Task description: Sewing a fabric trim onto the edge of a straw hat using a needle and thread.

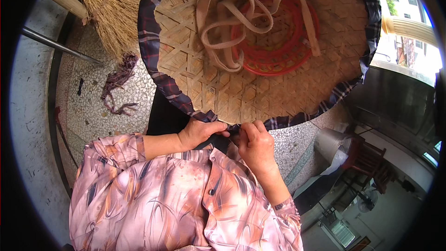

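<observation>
A large round tray of woven bamboo (pixel 218 90) is tilted up in front of me, its rim wrapped in dark plaid cloth edging (pixel 173 94). At the near rim my left hand (pixel 200 131) is closed, its thumb pressing the edging from above. Just to its right, my right hand (pixel 255 146) pinches the same edging with bent fingers. Whether a small tool is between those fingertips is hidden. On the tray lies a red plastic openwork disc or shallow basket (pixel 274 60), with a long pale flat strap (pixel 234 13) looped loosely over and beside it.
A straw broom (pixel 109 11) stands at the upper left beside a thin metal rod (pixel 60 45). Purplish tangled strands (pixel 120 81) lie on the speckled floor (pixel 88 111). To the right are a metal bucket (pixel 329 143), a wooden chair (pixel 367 155) and a fan (pixel 367 200).
</observation>
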{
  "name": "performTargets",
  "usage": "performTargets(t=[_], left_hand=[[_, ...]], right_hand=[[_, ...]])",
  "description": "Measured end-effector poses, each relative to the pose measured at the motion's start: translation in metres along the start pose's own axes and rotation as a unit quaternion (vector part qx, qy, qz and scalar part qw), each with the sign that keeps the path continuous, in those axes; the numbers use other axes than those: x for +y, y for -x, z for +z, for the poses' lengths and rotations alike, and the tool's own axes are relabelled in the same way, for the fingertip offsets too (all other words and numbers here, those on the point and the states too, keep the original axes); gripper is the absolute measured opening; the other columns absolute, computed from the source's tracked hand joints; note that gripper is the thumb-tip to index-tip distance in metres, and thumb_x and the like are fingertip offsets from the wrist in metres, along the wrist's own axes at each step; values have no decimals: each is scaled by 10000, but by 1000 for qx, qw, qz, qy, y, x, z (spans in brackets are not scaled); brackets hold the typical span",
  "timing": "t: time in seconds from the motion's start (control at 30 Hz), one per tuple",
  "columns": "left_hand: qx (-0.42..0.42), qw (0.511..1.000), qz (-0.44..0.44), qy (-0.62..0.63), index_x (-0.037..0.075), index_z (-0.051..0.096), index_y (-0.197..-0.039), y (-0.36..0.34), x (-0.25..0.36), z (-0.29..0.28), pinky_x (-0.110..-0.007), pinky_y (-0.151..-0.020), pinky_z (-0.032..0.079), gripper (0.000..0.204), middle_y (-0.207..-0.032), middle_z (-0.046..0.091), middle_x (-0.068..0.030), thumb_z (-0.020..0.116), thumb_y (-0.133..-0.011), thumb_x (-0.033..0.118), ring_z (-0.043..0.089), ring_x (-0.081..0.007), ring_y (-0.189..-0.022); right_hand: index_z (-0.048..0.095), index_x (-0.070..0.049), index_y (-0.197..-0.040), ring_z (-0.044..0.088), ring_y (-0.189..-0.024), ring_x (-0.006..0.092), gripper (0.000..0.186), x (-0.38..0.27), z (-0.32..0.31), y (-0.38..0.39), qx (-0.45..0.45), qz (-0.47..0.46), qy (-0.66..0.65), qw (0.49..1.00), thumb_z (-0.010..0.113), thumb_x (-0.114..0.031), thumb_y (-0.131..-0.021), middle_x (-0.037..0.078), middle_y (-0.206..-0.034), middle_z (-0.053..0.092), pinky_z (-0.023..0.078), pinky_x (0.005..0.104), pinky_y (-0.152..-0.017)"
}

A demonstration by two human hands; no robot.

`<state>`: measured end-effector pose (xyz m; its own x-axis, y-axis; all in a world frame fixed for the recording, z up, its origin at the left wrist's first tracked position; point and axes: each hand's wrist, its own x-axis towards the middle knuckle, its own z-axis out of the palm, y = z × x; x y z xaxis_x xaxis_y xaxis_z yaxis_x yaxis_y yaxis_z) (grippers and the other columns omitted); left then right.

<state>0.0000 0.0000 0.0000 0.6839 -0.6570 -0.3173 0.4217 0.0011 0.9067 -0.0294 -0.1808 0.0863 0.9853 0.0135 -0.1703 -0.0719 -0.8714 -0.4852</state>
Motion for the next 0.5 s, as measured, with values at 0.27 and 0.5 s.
performTargets(t=[0.27,0.5], left_hand=[[38,999,13,-14,19,643,-1003,3,-8,1,-255,-739,532,169,-869,710,-61,582,-845,19,693,-153,-825],[13,999,10,31,-20,639,-983,-4,6,2,-255,-735,548,144,-877,693,-83,572,-860,12,697,-152,-829]], right_hand=[[621,-75,-801,606,-628,332,51,-3,-3,-2,0,2,26,1000,647,-73,-757,120,-753,566,487,418,-546],[615,-78,-790,612,-631,324,44,-7,-12,1,-16,22,69,997,644,-101,-765,116,-740,564,486,418,-530]])
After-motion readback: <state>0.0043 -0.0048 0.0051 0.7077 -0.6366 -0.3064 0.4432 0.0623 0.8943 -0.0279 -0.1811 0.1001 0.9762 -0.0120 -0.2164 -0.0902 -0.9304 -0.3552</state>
